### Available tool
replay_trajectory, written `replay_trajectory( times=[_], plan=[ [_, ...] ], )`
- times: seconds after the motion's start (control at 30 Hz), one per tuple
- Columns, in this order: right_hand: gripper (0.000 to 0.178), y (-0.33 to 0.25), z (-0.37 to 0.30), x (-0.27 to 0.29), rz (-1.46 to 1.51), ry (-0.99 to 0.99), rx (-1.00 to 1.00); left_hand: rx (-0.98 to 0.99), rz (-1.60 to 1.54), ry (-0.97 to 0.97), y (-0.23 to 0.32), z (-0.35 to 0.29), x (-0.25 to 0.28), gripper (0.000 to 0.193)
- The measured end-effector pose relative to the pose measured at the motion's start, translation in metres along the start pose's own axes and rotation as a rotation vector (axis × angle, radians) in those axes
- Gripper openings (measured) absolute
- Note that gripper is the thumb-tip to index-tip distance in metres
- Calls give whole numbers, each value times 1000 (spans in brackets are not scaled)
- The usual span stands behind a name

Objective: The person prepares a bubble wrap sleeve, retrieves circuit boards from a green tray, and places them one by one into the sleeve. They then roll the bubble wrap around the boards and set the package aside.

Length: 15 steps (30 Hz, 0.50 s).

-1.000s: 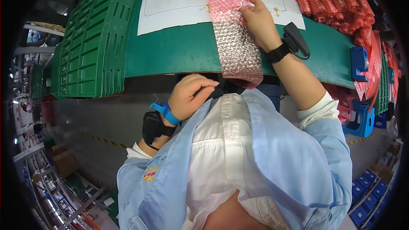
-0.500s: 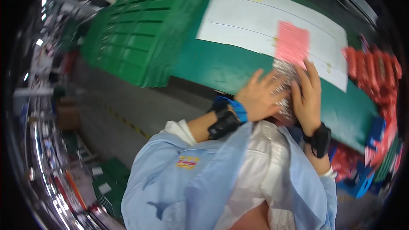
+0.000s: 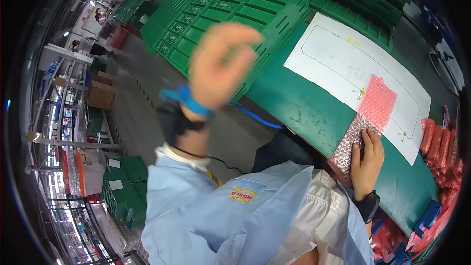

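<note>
Lying across the green table [image 3: 309, 113] is the strip of bubble wrap [image 3: 379, 100], slanting from the white paper sheet [image 3: 338, 51] down to the edge nearest me; its upper part looks pink, its lower part silvery. My right hand [image 3: 368, 162] rests on the right side of the silvery part, back upward, fingers stretched out and pointing away from me, thumb set apart to the left. It presses flat with the fingers loose, clasping nothing that I can see. My right wrist, in a black strap [image 3: 368, 207], bends near the table edge.

My left hand [image 3: 218, 68] is up in the air, well apart from the wrap, in front of the stacked green crates [image 3: 240, 10] from my view. It is blurred; the fingers curl forward, with a gap between them and the thumb, and I see nothing in it. A blue band [image 3: 186, 100] circles that wrist, and the forearm stands nearly upright. Beyond the paper's right end lie red wrapped bundles [image 3: 438, 142].
</note>
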State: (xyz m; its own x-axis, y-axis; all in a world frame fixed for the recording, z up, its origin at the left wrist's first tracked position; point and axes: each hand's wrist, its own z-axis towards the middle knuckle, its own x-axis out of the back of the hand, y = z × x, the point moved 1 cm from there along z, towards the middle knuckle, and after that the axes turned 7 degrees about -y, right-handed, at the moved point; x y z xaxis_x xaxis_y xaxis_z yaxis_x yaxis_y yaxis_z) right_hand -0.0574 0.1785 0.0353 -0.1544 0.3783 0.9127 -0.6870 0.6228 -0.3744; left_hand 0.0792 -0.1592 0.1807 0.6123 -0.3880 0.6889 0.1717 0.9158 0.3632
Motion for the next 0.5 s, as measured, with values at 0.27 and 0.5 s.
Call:
replay_trajectory(
  times=[0.27,0.5],
  plan=[
    [37,-2,4,2,17,12,13,765,-187,-118,-229,58,76,31],
    [38,1,2,1,53,10,3,428,757,-743,-266,84,22,27]
  ],
)
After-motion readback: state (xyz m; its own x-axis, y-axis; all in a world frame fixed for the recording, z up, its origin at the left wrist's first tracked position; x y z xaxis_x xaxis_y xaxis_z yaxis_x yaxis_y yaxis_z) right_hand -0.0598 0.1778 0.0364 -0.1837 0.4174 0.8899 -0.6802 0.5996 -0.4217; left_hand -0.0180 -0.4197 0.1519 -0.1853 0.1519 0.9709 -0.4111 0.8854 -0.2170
